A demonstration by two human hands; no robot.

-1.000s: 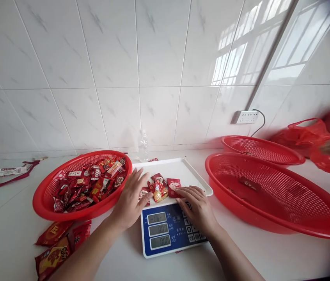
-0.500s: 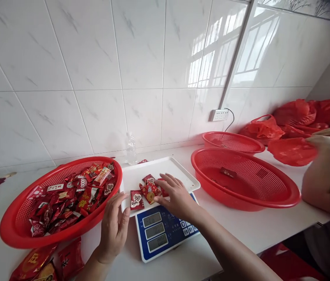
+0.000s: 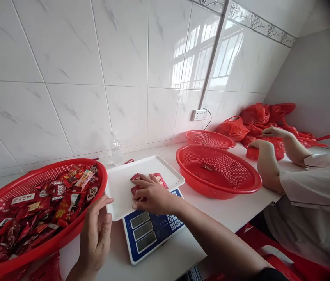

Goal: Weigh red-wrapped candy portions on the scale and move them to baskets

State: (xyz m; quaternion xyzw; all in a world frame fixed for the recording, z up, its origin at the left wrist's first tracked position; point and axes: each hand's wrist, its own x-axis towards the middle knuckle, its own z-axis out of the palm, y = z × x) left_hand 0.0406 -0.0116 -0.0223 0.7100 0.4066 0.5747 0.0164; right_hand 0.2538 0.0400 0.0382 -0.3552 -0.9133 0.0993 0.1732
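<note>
My left hand [image 3: 94, 230] is open beside the left edge of a white tray [image 3: 124, 175], fingers apart and nothing held. The tray rests on a blue and white electronic scale [image 3: 144, 234]. Over the tray, my right hand [image 3: 150, 193] covers several small red packets [image 3: 160, 180] with its fingers spread; the palm side is hidden. To the left, a large red basket [image 3: 103, 171] holds many red snack packets [image 3: 36, 207].
Right of the tray stands a red basket [image 3: 220, 187] with a few packets, another red basket [image 3: 210, 137] behind it. A clear bottle [image 3: 117, 150] stands near the wall. At the right, a person [image 3: 314, 195] handles red bags [image 3: 276, 146].
The view has turned to the right. My right hand has moved over the packets, which are now more covered. The person's hands at the right show more fully.
</note>
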